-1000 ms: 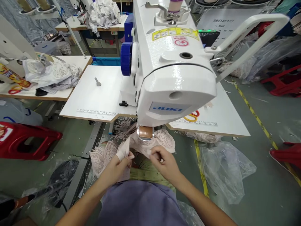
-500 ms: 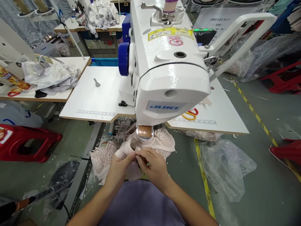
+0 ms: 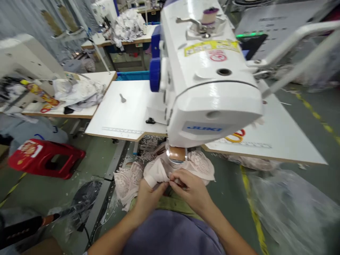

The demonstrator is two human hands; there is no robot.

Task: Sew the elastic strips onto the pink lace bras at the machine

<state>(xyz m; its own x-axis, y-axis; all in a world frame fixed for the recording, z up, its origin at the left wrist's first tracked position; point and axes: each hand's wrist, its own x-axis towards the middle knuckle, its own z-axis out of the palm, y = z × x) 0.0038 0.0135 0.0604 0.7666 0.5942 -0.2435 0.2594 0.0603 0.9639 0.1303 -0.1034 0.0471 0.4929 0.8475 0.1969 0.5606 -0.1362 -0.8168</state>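
Observation:
Just in front of the sewing machine [image 3: 215,106] I hold a pale pink lace bra [image 3: 200,164] with both hands. My left hand [image 3: 150,194] is closed, thumb and fingers pinching a folded band of the fabric. Close against it, my right hand [image 3: 190,187] pinches the edge of the same piece, fingertips almost meeting the left ones. The bra lies bunched under the machine's head, near the copper-coloured plate [image 3: 177,154]. More pink lace cups [image 3: 129,180] hang to the left of my left hand. The fingertips are slightly blurred.
A white table panel [image 3: 132,113] extends on the left, with a small grey tool [image 3: 122,98] on it. Red-and-yellow scissors [image 3: 236,136] lie on the right panel [image 3: 287,131]. A red stool [image 3: 47,157] stands at left; a clear plastic bag [image 3: 294,209] lies on the floor at right.
The view has swung left, so the machine appears farther right. My hands still pinch the bra close together; the loose flap that hung below them is out of sight.

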